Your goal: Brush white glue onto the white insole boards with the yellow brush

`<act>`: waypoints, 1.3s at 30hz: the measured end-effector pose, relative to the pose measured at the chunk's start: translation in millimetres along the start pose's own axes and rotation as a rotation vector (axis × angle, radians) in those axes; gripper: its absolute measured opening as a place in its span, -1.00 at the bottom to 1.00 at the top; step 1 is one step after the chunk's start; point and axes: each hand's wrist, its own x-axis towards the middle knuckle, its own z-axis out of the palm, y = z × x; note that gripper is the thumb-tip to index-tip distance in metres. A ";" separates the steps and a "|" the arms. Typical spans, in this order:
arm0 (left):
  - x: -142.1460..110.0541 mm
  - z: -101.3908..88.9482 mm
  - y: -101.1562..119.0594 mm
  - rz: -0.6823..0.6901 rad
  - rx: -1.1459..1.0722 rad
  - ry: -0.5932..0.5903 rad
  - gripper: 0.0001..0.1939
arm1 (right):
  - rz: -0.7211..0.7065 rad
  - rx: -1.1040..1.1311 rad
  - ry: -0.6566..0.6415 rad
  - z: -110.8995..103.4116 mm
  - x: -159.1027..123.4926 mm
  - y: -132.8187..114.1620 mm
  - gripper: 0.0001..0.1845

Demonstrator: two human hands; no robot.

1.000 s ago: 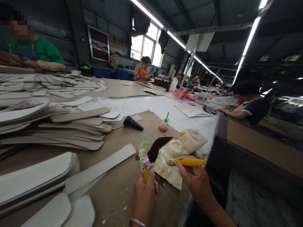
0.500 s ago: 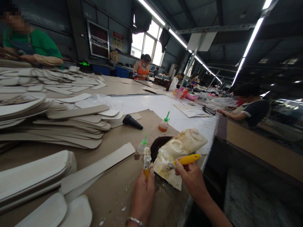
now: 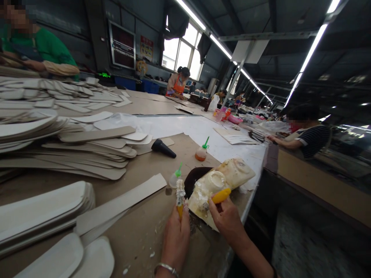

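Observation:
My left hand (image 3: 176,231) is closed round the yellow handle of an upright brush (image 3: 180,195), whose head is caked in white paste. In my right hand (image 3: 230,220) is a second yellow-handled brush (image 3: 220,196), tilted, with its head down at the paste-smeared surface of a cream plastic container (image 3: 216,181). The container lies on its side, cut open, on the brown-covered table. Behind it rests a dark brown curved object (image 3: 195,179), partly hidden. Two small squeeze bottles with green nozzles stand beyond: a clear one (image 3: 174,178) and one with orange liquid (image 3: 201,153).
Stacks of pale board strips (image 3: 43,204) fill the left side, with one long strip (image 3: 124,202) reaching toward my left hand. A black cone-shaped object (image 3: 163,148) lies beyond. The table edge (image 3: 246,210) runs close at right. Several people work nearby.
My right hand has turned the brush, so its handle points more toward me, and shifted slightly left. My left hand moved a little, then held nearly still with its brush upright.

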 end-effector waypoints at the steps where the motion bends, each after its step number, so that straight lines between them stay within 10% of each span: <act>1: 0.0 -0.1 0.2 0.004 0.009 -0.003 -0.60 | -0.030 -0.025 0.001 0.8 0.3 -0.5 -0.85; 10: -1.3 -1.1 2.0 0.016 0.061 -0.017 -0.64 | -0.184 -0.091 -0.065 3.3 -4.5 -14.6 -0.87; 39: -3.0 3.0 -2.7 0.045 0.153 -0.034 -0.65 | 0.030 -0.030 -0.048 2.6 -8.4 -5.2 -0.81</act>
